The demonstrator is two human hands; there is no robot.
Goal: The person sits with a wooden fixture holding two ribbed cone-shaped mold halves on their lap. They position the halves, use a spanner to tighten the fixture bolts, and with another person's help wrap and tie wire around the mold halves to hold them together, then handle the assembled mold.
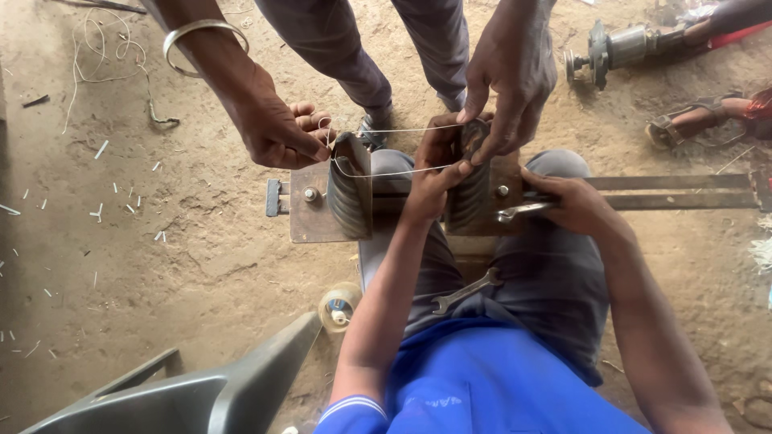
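Observation:
Two grey stepped winding formers, a left one (351, 197) and a right one (476, 199), stand on a rusty metal plate (310, 217) over my knees. A thin wire loop (394, 172) runs between them. My left hand (433, 173) pinches this wire at the right former. My right hand (575, 202) grips a spanner (521, 211) set on a bolt beside that former. A person standing opposite holds the wire at the left former with one hand (277, 133), which wears a bangle, and presses the other hand (511, 84) on the right former's top.
A second spanner (466, 291) lies on my lap. A tape roll (338, 306) and a grey plastic seat (225, 394) sit on the dirt floor at lower left. A metal bar (675, 193) extends right. A motor armature (623, 47) and a sandalled foot (691, 120) are at upper right.

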